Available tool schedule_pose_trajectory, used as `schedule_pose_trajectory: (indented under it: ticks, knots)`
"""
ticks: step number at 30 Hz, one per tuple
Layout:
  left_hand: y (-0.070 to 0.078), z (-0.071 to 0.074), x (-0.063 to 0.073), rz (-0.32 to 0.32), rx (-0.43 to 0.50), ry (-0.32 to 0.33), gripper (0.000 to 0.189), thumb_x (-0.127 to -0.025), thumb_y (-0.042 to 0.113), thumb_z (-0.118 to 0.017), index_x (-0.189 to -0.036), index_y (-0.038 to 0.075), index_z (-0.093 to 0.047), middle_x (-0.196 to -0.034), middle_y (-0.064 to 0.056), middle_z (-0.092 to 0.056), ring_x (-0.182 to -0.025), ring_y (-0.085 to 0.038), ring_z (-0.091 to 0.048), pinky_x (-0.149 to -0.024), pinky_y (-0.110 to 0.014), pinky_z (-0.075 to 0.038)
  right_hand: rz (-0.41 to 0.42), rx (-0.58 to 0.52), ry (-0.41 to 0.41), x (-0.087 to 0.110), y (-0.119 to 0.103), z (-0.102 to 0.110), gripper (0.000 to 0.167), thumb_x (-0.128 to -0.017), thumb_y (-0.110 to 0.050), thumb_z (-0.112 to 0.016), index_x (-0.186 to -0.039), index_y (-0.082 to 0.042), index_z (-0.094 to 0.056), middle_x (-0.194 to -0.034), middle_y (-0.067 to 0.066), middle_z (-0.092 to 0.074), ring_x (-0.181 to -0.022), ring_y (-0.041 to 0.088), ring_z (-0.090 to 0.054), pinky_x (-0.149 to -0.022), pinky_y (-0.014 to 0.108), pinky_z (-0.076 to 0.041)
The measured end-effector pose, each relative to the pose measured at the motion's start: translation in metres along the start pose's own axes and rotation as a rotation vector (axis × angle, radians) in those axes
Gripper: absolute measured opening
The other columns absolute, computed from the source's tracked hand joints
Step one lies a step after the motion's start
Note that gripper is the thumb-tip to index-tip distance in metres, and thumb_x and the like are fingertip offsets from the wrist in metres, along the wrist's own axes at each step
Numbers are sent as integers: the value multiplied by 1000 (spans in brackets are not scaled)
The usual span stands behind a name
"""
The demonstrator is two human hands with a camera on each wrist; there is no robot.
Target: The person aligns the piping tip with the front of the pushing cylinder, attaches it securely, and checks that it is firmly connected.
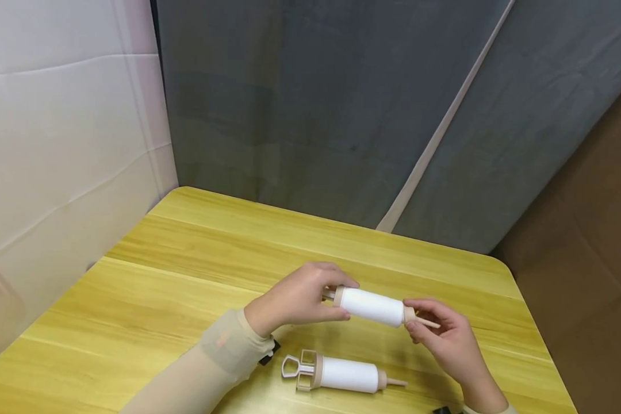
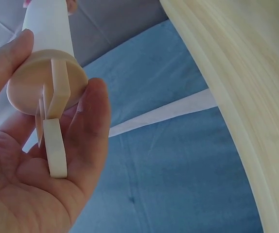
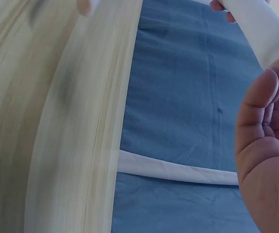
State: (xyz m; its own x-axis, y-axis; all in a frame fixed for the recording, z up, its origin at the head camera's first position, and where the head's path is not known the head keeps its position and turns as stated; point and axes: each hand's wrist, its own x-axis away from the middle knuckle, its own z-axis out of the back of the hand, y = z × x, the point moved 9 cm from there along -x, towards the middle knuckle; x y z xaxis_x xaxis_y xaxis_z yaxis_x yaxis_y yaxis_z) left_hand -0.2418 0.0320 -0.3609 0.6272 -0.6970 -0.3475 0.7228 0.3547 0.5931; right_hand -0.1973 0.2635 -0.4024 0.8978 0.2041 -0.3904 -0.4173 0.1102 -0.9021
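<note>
A large syringe with a white barrel and tan ends is held level over the table between both hands. My left hand grips its plunger end, thumb and fingers around the tan collar. In the left wrist view the pale plunger handle points back toward the palm. At the other end, my right hand pinches the tan cap where the thin nozzle begins. A second, matching syringe lies on the table below, its ring handle to the left and nozzle to the right.
The wood-grain table has rounded far corners. Dark grey cloth with a pale strip hangs behind it. White cloth stands on the left and a brown panel on the right.
</note>
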Motion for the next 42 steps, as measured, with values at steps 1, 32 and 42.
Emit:
schedule_pose_trajectory:
  ticks: [1,32,42]
  knots:
    - [0,0,0,-1,2,1,43,-85,18,-93,-123,7,-78,-119,-6,-74,-99,-13,-68,-81,-19,-57,-11,6,2,0,0,0,31,-96,19,-64,-125,10,-69,-114,5,-75,-82,13,-69,-65,28,-60]
    - [-2,4,1,0,18,4,41,-86,20,-92,-123,9,-78,-120,-4,-74,-99,-13,-67,-81,-20,-57,101,-163,-84,0,-12,-3,42,-91,28,-62,-131,16,-59,-131,8,-68,-112,20,-71,-82,31,-63]
    - [-2,1,7,-15,41,-9,42,-86,18,-92,-124,8,-78,-121,-5,-74,-102,-13,-68,-81,-20,-57,-6,-20,14,2,-5,-2,31,-93,21,-67,-120,8,-72,-113,5,-75,-90,13,-72,-63,28,-59]
